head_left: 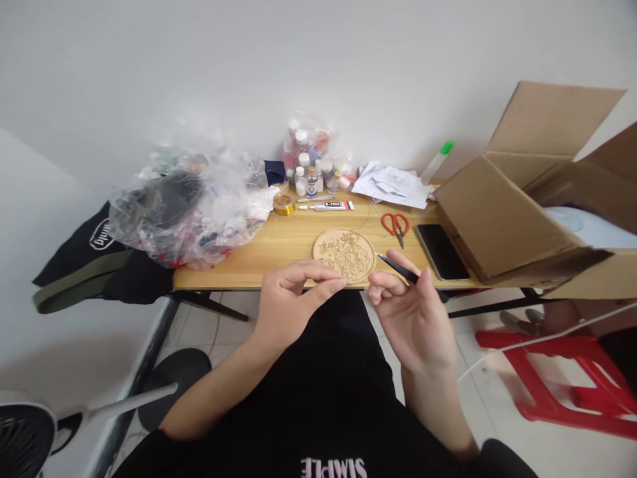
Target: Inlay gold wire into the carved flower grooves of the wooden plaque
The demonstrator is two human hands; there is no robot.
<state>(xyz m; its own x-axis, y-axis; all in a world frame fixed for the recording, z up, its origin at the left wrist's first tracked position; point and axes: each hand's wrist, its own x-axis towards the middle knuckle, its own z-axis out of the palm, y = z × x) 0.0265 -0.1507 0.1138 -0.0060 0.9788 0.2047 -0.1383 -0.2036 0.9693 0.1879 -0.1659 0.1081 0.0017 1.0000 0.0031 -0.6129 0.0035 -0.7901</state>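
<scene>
A round wooden disc (344,255) with a raised gold floral pattern lies at the table's front edge. My left hand (293,299) is closed in a pinch at its near left side, thumb against forefinger. What sits between those fingertips, if anything, is too small to make out. Black tweezers (398,267) rest in my right hand (415,312), held between thumb and fingers. Their pale tip points up and left, close to the disc's right edge. A spool of gold wire (284,204) and a tube of B-7000 glue (327,206) lie behind the disc.
Red-handled scissors (395,228), a phone (442,251) and an open cardboard box (492,226) are on the right. Small bottles (311,180) and papers (393,184) line the back. Crumpled plastic bags (199,206) fill the left. A red stool (552,378) stands right.
</scene>
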